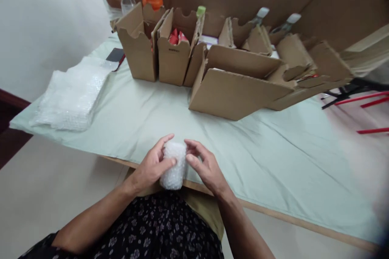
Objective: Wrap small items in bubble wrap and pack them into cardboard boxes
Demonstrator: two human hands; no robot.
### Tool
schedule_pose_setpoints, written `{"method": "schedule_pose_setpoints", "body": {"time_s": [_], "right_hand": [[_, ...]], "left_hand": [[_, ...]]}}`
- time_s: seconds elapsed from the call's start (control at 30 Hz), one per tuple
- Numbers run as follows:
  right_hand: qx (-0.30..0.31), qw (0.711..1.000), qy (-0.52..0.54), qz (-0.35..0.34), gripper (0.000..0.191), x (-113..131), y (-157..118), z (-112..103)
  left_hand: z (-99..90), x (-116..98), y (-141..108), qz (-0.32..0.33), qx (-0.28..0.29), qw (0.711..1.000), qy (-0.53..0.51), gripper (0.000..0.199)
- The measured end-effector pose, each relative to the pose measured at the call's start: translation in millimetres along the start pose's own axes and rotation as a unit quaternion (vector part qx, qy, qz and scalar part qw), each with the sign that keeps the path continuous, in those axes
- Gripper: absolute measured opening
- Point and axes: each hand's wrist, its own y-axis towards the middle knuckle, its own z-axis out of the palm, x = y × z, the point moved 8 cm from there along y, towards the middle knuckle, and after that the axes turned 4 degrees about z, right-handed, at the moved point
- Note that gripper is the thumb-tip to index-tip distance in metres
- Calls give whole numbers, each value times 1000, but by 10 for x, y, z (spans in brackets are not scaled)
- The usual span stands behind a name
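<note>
Left hand (pixel 153 166) has the bubble-wrapped bundle (pixel 173 177), thumb pressed across its front. Right hand (pixel 207 166) is loose and half-curled just off the other side; can't tell if a fingertip touches. I'd go snug but gentle with the left so the bubbles don't pop, and steady it with the right. Bundle's between the two hands, at the table's (pixel 152 107) near edge. Bubble wrap sheets (pixel 73 93) lie toward the left corner, cardboard boxes (pixel 240 95) along the far edge.

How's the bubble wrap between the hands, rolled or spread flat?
Rolled: the bubble wrap forms a compact cylinder, with the left hand gripping it, thumb across its side. Cannot tell whether anything is inside.
</note>
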Motion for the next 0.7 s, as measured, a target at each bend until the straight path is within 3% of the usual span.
{"method": "schedule_pose_setpoints", "body": {"time_s": [0.1,0.2,0.3,0.4,0.47,0.57,0.63,0.7], "right_hand": [[46,997,48,31,37,-21,5,37],[-12,997,74,28,27,-45,-1,-81],[-51,995,80,28,26,-71,-23,-254],[-3,999,37,38,38,-49,-48,-373],[55,997,-11,43,45,-13,-76,-417],[124,989,-73,43,29,55,-119,-493],[124,986,-102,38,19,123,-116,-640],[93,988,-121,26,17,232,-88,-893]], "left_hand": [[143,-4,-26,-5,37,999,38,90],[230,8,3,5,61,998,28,93],[308,0,39,7,96,993,71,75],[400,-60,59,11,134,976,170,56],[487,-134,68,31,168,961,219,54],[628,-240,104,68,245,924,284,50],[680,-387,190,122,279,889,340,47],[678,-700,354,228,249,850,405,49]]}}
